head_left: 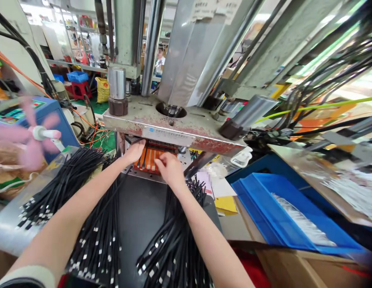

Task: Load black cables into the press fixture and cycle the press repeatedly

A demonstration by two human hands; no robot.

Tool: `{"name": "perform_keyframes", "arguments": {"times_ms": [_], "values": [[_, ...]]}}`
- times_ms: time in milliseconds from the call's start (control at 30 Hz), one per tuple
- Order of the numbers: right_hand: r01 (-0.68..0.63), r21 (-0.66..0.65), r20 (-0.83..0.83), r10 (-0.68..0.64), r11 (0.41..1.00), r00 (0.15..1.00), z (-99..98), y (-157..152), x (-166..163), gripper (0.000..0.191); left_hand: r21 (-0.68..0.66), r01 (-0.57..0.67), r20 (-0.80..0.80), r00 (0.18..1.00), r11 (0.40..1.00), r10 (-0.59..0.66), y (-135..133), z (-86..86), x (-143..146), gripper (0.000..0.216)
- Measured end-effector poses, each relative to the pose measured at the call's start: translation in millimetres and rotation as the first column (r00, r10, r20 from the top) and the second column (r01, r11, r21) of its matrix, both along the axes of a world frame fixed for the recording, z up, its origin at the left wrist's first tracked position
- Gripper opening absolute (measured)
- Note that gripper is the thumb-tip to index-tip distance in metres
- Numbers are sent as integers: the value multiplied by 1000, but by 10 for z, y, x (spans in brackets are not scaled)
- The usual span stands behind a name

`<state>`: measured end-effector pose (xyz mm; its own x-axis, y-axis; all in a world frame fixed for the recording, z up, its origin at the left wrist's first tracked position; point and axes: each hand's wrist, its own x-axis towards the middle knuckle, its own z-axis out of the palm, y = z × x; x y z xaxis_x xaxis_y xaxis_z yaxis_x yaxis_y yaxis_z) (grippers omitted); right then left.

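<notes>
Both my hands reach under the worn metal press plate (174,126) to an orange mould tray (148,159) with black cables lying in its grooves. My left hand (134,152) rests on the tray's left edge, fingers curled over a cable end. My right hand (169,167) sits at the tray's right side, fingers pinched on a black cable. Bundles of black cables with white tags lie below my arms: one at the left (63,184), one in the middle (99,240), one under my right forearm (177,248).
A blue bin (258,200) holding white pieces stands at the right on cardboard. A pink fan (33,134) spins at the left beside a blue control box (51,116). Press columns (151,44) rise above. Black hoses hang at the upper right.
</notes>
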<state>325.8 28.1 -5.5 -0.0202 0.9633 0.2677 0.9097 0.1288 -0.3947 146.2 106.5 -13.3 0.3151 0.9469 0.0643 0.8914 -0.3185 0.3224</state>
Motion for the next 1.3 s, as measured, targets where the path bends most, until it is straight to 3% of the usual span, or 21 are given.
{"name": "perform_keyframes", "arguments": {"times_ms": [67, 133, 200, 267, 367, 433, 533, 633, 700, 767, 867, 933, 1000, 1100, 1200, 1300], "values": [[184, -52, 139, -176, 981, 975, -108, -353, 353, 30, 10, -67, -20, 998, 998, 67, -278, -136, -176, 52], [389, -207, 358, -300, 898, 884, -243, -680, 676, 40, -27, -112, -81, 991, 993, 110, -533, -260, -322, 46], [431, -323, 468, -254, 843, 847, -370, -891, 896, 43, -83, -126, -151, 982, 988, 113, -701, -340, -395, 36], [372, -379, 430, -195, 847, 881, -466, -971, 995, 39, -131, -130, -197, 975, 983, 102, -762, -366, -405, 28], [344, -301, 305, -252, 890, 918, -517, -953, 984, 33, -166, -143, -207, 972, 976, 107, -733, -314, -415, 22], [357, -126, 240, -321, 926, 916, -487, -931, 919, 30, -158, -121, -180, 979, 980, 92, -728, -231, -462, 22], [257, 181, 77, -274, 949, 959, -366, -942, 744, 26, -89, 6, 7, 1000, 996, -6, -831, -37, -545, 19], [30, 236, -159, 8, 971, 987, -192, -986, 460, 20, 21, 149, 372, 917, 989, -146, -1022, 240, -521, 18], [-134, 174, -347, 188, 976, 919, -79, -1016, 239, 14, 31, 210, 557, 808, 977, -191, -1144, 435, -431, 18], [-251, 121, -513, 277, 960, 812, 5, -1030, 38, 10, -7, 291, 664, 716, 957, -213, -1230, 599, -316, 17], [-339, 69, -691, 290, 938, 662, 80, -1003, -158, 7, -20, 390, 737, 627, 921, -250, -1278, 753, -162, 20], [-367, 60, -767, 278, 928, 578, 113, -967, -220, 6, 2, 388, 765, 593, 922, -251, -1272, 802, -92, 20], [-393, 75, -798, 292, 916, 527, 140, -943, -249, 8, 15, 363, 793, 563, 932, -232, -1254, 827, -44, 17], [-430, 104, -786, 339, 897, 517, 134, -954, -276, 14, 15, 351, 831, 516, 936, -207, -1217, 851, 3, 18], [-447, 93, -728, 367, 890, 579, 41, -980, -304, 19, 52, 312, 862, 465, 949, -200, -1167, 891, 42, 24], [-441, 66, -613, 385, 895, 690, -80, -906, -308, 19, 221, 182, 846, 453, 958, -281, -1090, 989, 90, 22]]}}
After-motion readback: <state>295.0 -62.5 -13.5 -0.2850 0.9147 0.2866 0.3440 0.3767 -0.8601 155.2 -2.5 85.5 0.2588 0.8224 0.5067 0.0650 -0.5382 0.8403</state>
